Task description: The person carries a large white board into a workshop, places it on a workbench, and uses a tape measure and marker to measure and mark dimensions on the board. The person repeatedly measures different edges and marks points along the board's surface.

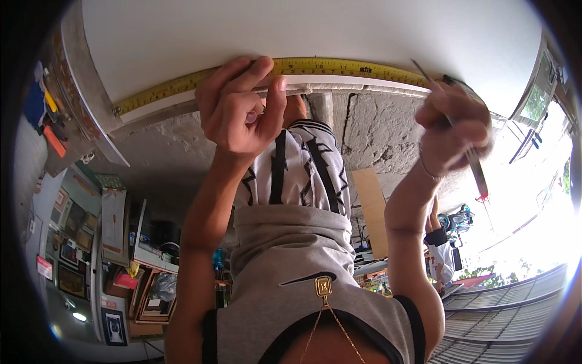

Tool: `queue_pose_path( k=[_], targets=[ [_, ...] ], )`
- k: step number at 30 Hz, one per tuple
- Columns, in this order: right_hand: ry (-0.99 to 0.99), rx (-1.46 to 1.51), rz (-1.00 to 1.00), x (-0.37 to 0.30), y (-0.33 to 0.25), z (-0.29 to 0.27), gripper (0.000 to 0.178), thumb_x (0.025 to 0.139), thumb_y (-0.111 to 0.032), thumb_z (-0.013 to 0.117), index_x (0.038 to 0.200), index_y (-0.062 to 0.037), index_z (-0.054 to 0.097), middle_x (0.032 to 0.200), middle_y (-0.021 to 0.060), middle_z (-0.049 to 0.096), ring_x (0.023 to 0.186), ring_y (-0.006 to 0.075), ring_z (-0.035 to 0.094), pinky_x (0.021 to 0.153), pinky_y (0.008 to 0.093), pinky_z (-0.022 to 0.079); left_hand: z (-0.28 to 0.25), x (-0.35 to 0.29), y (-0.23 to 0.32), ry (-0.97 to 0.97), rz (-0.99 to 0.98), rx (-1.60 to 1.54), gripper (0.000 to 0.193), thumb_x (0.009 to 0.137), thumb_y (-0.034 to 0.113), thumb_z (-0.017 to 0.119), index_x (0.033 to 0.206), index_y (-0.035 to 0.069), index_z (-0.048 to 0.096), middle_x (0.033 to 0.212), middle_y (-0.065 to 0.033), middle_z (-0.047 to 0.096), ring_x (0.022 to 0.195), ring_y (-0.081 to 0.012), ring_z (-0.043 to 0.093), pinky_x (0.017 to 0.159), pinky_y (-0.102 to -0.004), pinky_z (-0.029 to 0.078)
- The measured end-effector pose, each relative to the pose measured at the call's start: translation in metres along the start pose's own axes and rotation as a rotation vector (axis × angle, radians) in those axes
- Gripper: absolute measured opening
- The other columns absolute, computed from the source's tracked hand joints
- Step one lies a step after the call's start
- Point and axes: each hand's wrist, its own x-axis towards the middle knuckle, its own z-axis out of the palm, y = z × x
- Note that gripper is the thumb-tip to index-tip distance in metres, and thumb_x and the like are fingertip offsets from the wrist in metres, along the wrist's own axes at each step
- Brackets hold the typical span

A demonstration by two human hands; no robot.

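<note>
Head cam: yellow tape measure lies along edge of white board, running behind my L hand, fingers curled, grip can't tell, to my R hand, blurry, clasping thin pointed tool

And here's the white panel, stretching out beyond the left fingers and right fingers, a yellow tape measure lying along its near edge from left of the left fingers across to the right ones!
</note>
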Motion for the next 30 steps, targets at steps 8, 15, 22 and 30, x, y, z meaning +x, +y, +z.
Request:
queue_pose_path(
  k=[8,15,22,30],
  targets=[
    [-0.027,-0.844,-0.081,-0.001,-0.018,-0.054,0.035,0.073,-0.007,0.079,0.1,-0.0082,0.057,0.088,0.0145,0.069,0.106,0.0326,0.06,0.087,0.0427,0.051,-0.017,0.016,0.006,-0.079,-0.175,-0.242,0.036,0.078,0.006,0.072,0.065,0.008,0.038,0.097,-0.0152,0.07,0.098,-0.029,0.062,0.083,-0.0342,0.049],
    [-0.03,-0.896,0.084,-0.016,0.005,-0.063,0.049,0.068,-0.003,0.081,0.107,-0.0123,0.054,0.108,0.0166,0.066,0.11,0.0288,0.06,0.091,0.0372,0.053,-0.077,0.024,-0.016,-0.089,-0.269,-0.07,0.033,0.084,0.002,0.066,0.068,0.006,0.038,0.102,-0.0182,0.068,0.108,-0.0284,0.06,0.089,-0.0353,0.047],
    [0.086,-0.856,0.04,-0.019,0.015,-0.054,0.05,0.067,-0.007,0.083,0.107,-0.011,0.052,0.113,0.0184,0.063,0.107,0.0298,0.061,0.084,0.0358,0.056,-0.142,0.02,-0.071,-0.156,-0.406,0.391,0.037,0.087,0.005,0.065,0.066,0.005,0.034,0.092,-0.0134,0.071,0.078,-0.0138,0.067,0.055,-0.0251,0.045],
    [0.243,-0.947,-0.022,-0.024,0.024,-0.038,0.052,0.064,-0.019,0.087,0.101,-0.0104,0.052,0.111,0.0157,0.064,0.106,0.0319,0.059,0.082,0.0362,0.055,-0.156,0.023,-0.088,-0.187,-0.326,0.431,0.038,0.086,0.007,0.066,0.065,0.005,0.035,0.09,-0.0098,0.072,0.063,-0.0112,0.06,0.052,-0.0251,0.042]
  ],
)
